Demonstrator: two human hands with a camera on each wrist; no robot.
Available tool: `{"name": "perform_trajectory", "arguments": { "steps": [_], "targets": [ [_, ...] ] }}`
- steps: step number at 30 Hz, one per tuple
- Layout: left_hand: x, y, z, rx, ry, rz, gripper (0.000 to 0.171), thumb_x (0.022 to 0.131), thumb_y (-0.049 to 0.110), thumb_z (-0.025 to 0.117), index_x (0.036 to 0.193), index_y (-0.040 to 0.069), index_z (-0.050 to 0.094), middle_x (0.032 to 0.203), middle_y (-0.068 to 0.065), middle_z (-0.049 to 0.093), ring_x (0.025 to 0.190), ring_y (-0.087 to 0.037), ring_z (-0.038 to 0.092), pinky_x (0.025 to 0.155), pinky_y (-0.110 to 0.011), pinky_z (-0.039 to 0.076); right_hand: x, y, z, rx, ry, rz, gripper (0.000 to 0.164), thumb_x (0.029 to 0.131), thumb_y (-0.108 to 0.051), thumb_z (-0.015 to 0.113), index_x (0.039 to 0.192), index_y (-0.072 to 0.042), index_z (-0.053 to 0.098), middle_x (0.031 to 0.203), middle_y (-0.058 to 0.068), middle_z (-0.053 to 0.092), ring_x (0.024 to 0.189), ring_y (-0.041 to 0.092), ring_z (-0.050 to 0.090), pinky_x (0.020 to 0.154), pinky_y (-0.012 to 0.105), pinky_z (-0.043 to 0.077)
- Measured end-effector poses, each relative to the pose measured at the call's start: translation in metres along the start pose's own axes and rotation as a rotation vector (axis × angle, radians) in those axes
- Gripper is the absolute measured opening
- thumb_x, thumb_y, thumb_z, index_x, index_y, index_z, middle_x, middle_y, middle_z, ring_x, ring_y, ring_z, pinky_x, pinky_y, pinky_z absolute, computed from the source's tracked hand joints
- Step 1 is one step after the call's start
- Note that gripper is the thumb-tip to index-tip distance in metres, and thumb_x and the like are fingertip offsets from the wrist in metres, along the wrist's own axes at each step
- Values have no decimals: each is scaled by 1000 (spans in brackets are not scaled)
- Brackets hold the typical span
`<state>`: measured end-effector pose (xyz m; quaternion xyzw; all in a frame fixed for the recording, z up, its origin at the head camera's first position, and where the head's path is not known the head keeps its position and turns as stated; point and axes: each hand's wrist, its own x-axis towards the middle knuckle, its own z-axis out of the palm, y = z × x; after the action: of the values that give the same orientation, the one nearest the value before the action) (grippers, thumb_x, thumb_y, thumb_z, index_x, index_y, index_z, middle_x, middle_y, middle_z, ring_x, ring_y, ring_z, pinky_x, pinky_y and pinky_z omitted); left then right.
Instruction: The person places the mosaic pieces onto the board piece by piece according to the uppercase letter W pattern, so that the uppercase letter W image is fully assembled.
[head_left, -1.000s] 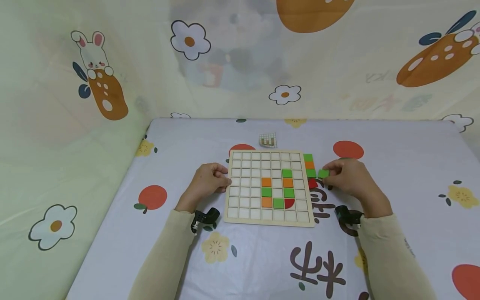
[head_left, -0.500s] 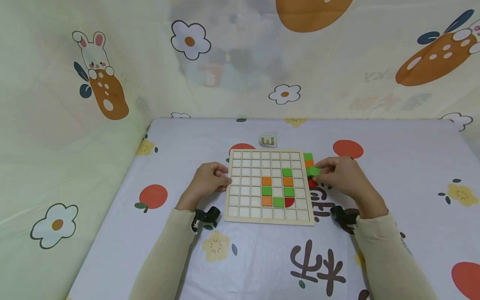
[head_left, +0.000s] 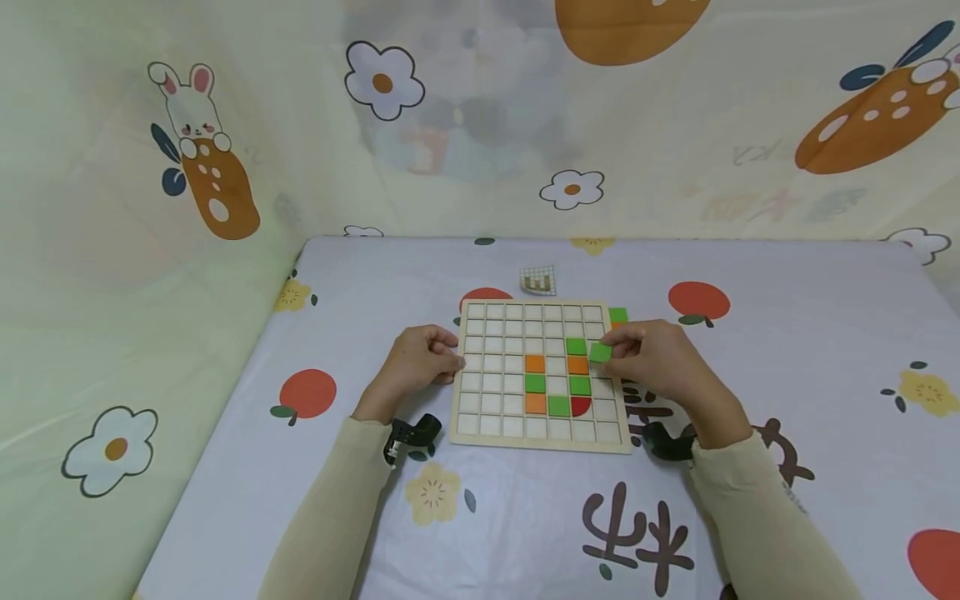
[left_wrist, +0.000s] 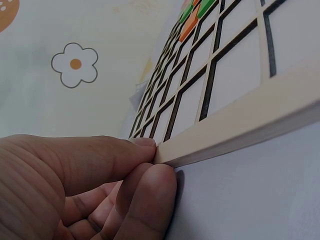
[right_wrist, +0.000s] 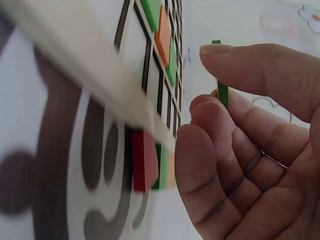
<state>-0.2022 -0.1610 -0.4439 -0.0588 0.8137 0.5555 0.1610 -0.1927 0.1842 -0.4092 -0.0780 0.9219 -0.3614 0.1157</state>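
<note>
Filling status: I count eight seated tiles (head_left: 580,385) in the board (head_left: 540,447), centre of the head view; it is mostly unfilled.
Held piece: green tile (head_left: 600,352) raised over the board's right side, not yet seated.
Right hand (head_left: 658,358): thumb and fingers pinch the green tile.
Left hand (head_left: 411,364): thumb and finger clamped on the board's left rim.
Loose stock: red tile (right_wrist: 145,162), lower centre of the right wrist view; loose green tile (head_left: 618,315) and loose orange tile (head_left: 617,326), right of the board's upper corner.
Remaining: I judge these unplaced; final count cannot be told.
</note>
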Motion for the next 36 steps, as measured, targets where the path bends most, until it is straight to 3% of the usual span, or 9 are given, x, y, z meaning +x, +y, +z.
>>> {"name": "perform_trajectory", "arguments": {
  "steps": [7,13,22,36],
  "targets": [
    [0,0,0,-5,-9,8,30,88,-1,79,116,-3,67,87,-10,68,68,-15,69,64,-26,63,-1,-12,10,-1,2,-75,31,84,-13,85,111,-1,77,89,7,67,86,24,59,66,28,52],
    [1,0,1,0,-10,6,30,89,-1,79,115,-2,66,87,-10,68,68,-15,69,64,-25,62,-2,-22,21,14,-34,-87,28,83,-14,86,107,-4,78,86,4,68,84,22,60,71,29,52],
    [0,0,0,0,-3,7,30,89,-1,79,116,-2,66,87,-9,68,68,-15,69,64,-26,62,-3,-35,35,77,-111,-102,31,82,-13,87,109,-3,77,84,4,67,78,20,60,69,31,52],
    [-2,1,0,4,3,-2,29,89,-1,79,115,-2,67,86,-9,68,67,-14,68,62,-24,61,0,-50,59,68,-145,-144,26,83,-10,86,106,-4,78,78,0,66,70,16,58,62,29,51]
  ]
}}
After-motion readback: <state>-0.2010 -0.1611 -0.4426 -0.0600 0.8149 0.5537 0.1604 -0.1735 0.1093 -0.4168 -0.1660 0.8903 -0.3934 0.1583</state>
